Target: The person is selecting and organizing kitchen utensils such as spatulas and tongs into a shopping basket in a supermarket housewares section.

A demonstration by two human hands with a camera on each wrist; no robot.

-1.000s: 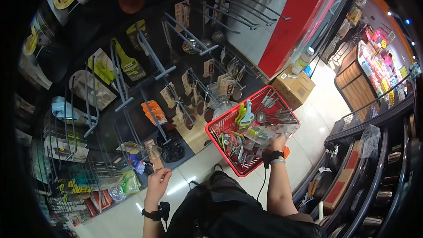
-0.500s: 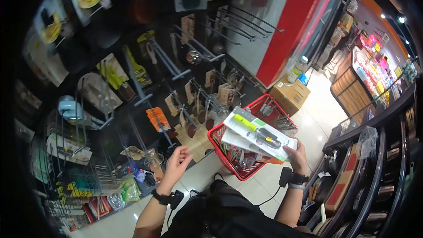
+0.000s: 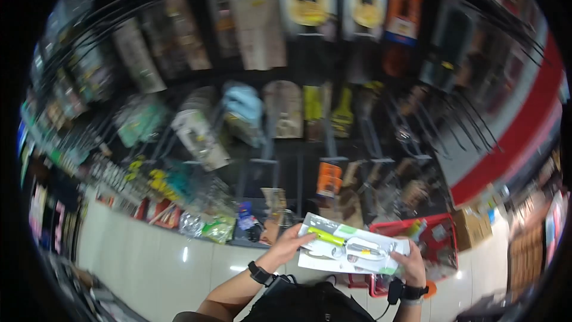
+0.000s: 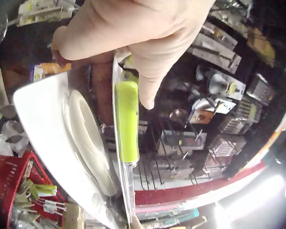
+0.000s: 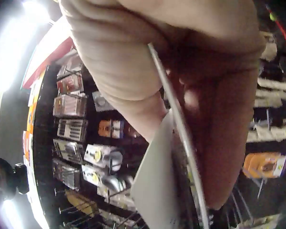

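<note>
Both hands hold a carded package [image 3: 359,247] in front of the body, with a bright green-handled kitchen tool [image 4: 127,121] under clear plastic. The left hand [image 3: 287,245] pinches its left end, thumb on the front beside the green handle. At the opposite end, the right hand [image 3: 412,263] grips the card's edge, thumb on the front and fingers behind. A second white card [image 4: 45,119] with a pale blister lies behind the first, splayed apart from it in the left wrist view. What the tool's head is cannot be made out.
A red shopping basket [image 3: 451,231] with several packaged utensils stands behind and right of the package. A hook wall ahead carries hanging goods, among them an orange package [image 3: 329,179]. Beside the basket is a cardboard box [image 3: 472,229]. Pale tiled floor [image 3: 179,259] lies below.
The right hand has lifted the packages up from the basket and brought them leftward. My left hand has come over and taken the left end. The head view has turned left.
</note>
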